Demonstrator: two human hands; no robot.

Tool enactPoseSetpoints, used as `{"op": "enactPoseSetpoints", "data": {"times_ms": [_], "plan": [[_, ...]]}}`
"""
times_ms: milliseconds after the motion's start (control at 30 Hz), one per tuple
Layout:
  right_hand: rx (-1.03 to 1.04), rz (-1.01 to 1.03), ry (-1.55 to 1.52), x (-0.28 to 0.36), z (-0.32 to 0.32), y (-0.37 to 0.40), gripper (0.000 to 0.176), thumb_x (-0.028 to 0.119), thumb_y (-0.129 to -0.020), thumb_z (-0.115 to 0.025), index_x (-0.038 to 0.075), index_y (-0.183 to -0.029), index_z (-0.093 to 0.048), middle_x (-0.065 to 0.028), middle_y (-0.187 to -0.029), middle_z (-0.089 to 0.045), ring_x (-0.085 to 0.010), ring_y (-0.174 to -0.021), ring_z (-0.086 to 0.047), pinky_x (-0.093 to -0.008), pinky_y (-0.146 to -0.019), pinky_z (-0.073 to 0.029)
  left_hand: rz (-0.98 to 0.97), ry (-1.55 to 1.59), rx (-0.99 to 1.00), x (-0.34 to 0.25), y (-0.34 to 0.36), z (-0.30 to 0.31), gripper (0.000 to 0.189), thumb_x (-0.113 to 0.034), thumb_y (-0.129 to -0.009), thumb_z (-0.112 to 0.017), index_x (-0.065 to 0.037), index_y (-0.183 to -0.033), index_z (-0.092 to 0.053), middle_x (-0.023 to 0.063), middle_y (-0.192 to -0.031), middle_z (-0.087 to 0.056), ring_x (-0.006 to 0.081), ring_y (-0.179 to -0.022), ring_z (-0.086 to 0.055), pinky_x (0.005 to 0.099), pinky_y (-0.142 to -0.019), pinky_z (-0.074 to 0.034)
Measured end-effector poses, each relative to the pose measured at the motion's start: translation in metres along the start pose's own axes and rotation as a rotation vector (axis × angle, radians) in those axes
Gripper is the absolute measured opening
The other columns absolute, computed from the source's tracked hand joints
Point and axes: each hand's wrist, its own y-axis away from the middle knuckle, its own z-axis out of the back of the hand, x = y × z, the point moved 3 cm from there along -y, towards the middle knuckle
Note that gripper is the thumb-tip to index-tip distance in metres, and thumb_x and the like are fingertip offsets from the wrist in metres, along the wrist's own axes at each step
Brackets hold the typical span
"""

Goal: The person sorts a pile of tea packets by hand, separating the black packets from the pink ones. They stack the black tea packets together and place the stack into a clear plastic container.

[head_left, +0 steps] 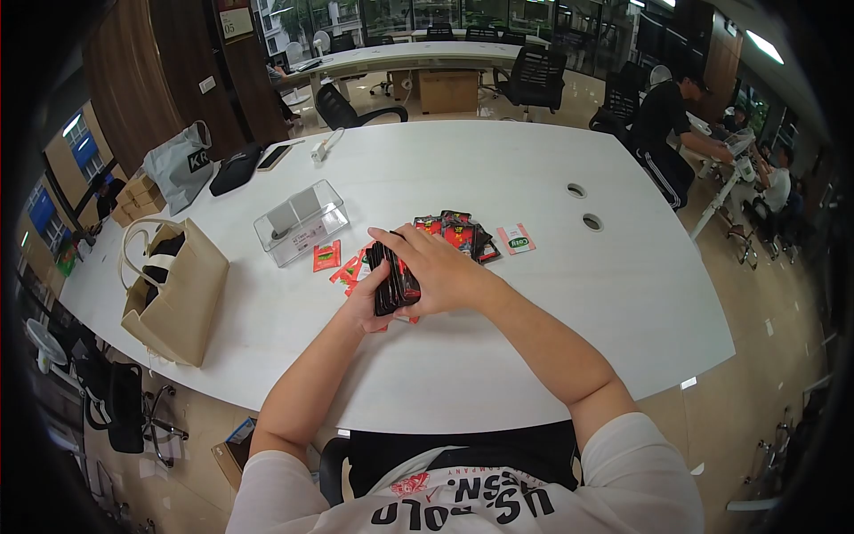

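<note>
A stack of black-and-red sachets (394, 287) is gripped between my two hands over the white table. My left hand (363, 301) wraps the stack from its left side, thumb along the edge. From the right and above, my right hand (442, 271) closes over the same stack, fingers across its top. Behind my right hand lies a pile of black-and-red sachets (459, 236), partly hidden by the hand. Red-and-white sachets (345, 270) are scattered left of and under my hands. One red sachet (326, 255) lies further left, and a pale red-edged packet (516, 238) lies right of the pile.
A clear plastic box (302, 222) with compartments stands left of the pile. A beige handbag (182, 298) sits at the left edge. Farther back are a grey bag (181, 165), a black pouch (236, 169), a phone (275, 157) and a white charger (326, 148). Another person (665, 129) stands beyond the right edge.
</note>
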Motion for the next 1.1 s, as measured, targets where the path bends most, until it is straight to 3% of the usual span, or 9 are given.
{"op": "enactPoseSetpoints", "data": {"times_ms": [200,300,800,1000,1100], "plan": [[-0.008,0.026,-0.015,-0.004,-0.004,0.000,0.128,0.028,-0.057,-0.098,0.016,-0.164,-0.028,-0.0168,-0.128,-0.051,-0.0379,-0.109,-0.059,-0.0468,-0.095,-0.052,0.034,0.012,0.000,-0.001,-0.001,-0.001,0.059,-0.045,-0.095,-0.073,-0.011,-0.140,-0.055,0.0128,-0.123,-0.072,0.0278,-0.108,-0.074,0.0488,-0.079,-0.064],[-0.001,0.025,-0.010,-0.003,-0.003,0.000,0.129,0.028,-0.057,-0.098,0.015,-0.164,-0.028,-0.0176,-0.128,-0.051,-0.0384,-0.109,-0.059,-0.0468,-0.095,-0.052,0.008,-0.004,-0.065,0.001,-0.001,-0.001,0.059,-0.046,-0.094,-0.073,-0.011,-0.139,-0.057,0.0131,-0.122,-0.073,0.0283,-0.105,-0.075,0.0489,-0.075,-0.065],[0.026,0.000,0.011,-0.003,-0.007,0.001,0.128,0.029,-0.059,-0.096,0.014,-0.164,-0.026,-0.0206,-0.128,-0.050,-0.0416,-0.112,-0.058,-0.0499,-0.096,-0.052,0.038,-0.069,-0.080,-0.001,0.000,-0.010,0.058,-0.045,-0.091,-0.072,-0.011,-0.136,-0.058,0.0136,-0.117,-0.074,0.0278,-0.098,-0.076,0.0491,-0.071,-0.065],[0.035,-0.019,-0.001,-0.003,-0.007,0.002,0.127,0.028,-0.060,-0.094,0.011,-0.164,-0.024,-0.0223,-0.129,-0.050,-0.0419,-0.113,-0.058,-0.0499,-0.097,-0.051,0.044,-0.044,-0.136,-0.001,0.004,-0.017,0.059,-0.045,-0.090,-0.073,-0.011,-0.136,-0.058,0.0128,-0.118,-0.073,0.0270,-0.103,-0.075,0.0470,-0.078,-0.065],[0.037,-0.027,-0.009,-0.003,-0.009,0.002,0.128,0.028,-0.060,-0.094,0.010,-0.165,-0.023,-0.0235,-0.130,-0.049,-0.0426,-0.114,-0.058,-0.0499,-0.097,-0.051,0.060,-0.074,-0.204,0.004,0.001,-0.003,0.066,-0.053,-0.090,-0.067,-0.016,-0.143,-0.056,0.0153,-0.124,-0.072,0.0346,-0.099,-0.075,0.0550,-0.070,-0.065]]}}
